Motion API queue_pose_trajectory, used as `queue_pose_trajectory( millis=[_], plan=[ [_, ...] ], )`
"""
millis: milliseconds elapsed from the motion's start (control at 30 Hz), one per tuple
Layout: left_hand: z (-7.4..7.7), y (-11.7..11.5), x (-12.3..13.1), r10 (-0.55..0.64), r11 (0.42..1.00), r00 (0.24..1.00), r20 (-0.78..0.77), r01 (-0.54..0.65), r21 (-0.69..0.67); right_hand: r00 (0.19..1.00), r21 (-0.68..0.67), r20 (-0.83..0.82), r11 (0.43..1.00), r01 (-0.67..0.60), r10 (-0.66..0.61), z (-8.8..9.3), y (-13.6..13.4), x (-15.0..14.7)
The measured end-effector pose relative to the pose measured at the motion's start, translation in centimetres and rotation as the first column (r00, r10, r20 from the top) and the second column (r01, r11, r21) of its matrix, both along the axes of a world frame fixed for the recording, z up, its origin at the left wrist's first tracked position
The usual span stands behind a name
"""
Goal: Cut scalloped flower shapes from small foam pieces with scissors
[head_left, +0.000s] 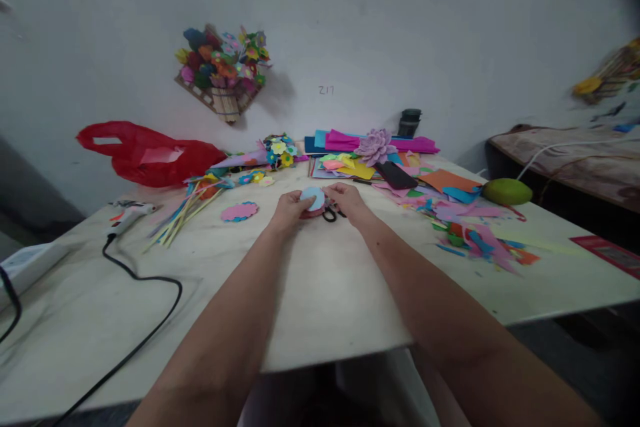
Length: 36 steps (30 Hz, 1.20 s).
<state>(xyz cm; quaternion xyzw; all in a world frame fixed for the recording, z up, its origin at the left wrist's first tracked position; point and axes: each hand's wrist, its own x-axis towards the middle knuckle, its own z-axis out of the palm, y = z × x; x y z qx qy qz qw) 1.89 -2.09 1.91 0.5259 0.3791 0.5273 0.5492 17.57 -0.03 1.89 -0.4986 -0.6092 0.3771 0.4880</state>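
1. The glue gun (129, 217) is laid at the surface's (340, 300) left, probably for safety.
2. The pink scalloped disc (240, 211) is set flat, seemingly within easy reach.
3. The light-blue disc (313, 197), over the surface's middle, is pinched by the left grip (289, 211), likely for steadiness.
4. The right grip (347, 202) is held near its edge; whether anything is pinched cannot be told.
5. Paper scraps (483, 240) are strewn rightward, presumably out of the way.

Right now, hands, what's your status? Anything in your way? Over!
Left hand pinching pale-blue disc. Right hand at disc's edge, grip unclear. Black scissor handles close by, possible snag. Over.
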Motion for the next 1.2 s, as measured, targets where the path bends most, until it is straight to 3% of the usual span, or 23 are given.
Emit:
queue_pose_trajectory(
  millis=[67,133,200,333,500,700,933,1067,1200],
  plan=[
    [-0.2,0.3,-0.2,0.075,0.997,0.997,0.021,-0.075,0.011,0.942,0.076,0.310,0.991,0.111,-0.130,0.3,-0.1,0.5],
    [-0.3,0.5,-0.4,0.124,0.992,0.990,0.066,-0.125,0.006,0.783,0.148,0.580,0.974,0.169,-0.224,0.6,-0.4,0.9],
    [-0.5,0.7,-0.6,0.146,0.989,0.982,0.123,-0.147,0.000,0.631,0.180,0.742,0.974,0.137,-0.225,1.0,-0.9,1.0],
    [-0.6,0.9,-0.8,0.184,0.983,0.964,0.192,-0.183,-0.025,0.398,0.128,0.905,0.988,0.086,-0.152,1.7,-2.0,0.8],
    [-0.5,0.9,-0.8,0.218,0.976,0.952,0.217,-0.208,-0.067,0.308,0.120,0.941,0.990,0.077,-0.138,2.2,-2.5,0.4],
    [-0.9,1.2,-1.0,0.243,0.970,0.936,0.254,-0.228,-0.089,0.286,0.029,0.957,0.998,0.054,-0.044,2.4,-2.6,-0.1],
    [-0.9,1.4,-1.0,0.282,0.959,0.911,0.300,-0.263,-0.102,0.284,0.096,0.954,0.995,0.029,-0.100,2.8,-2.7,0.3],
    [-0.6,1.3,-1.0,0.302,0.953,0.901,0.311,-0.282,-0.110,0.371,0.088,0.920,0.990,0.108,-0.122,2.4,-2.0,1.0],
    [-0.6,1.3,-1.0,0.327,0.945,0.890,0.318,-0.307,-0.113,0.569,0.077,0.806,0.981,0.178,-0.167,1.8,-1.1,1.3]
  ],
)
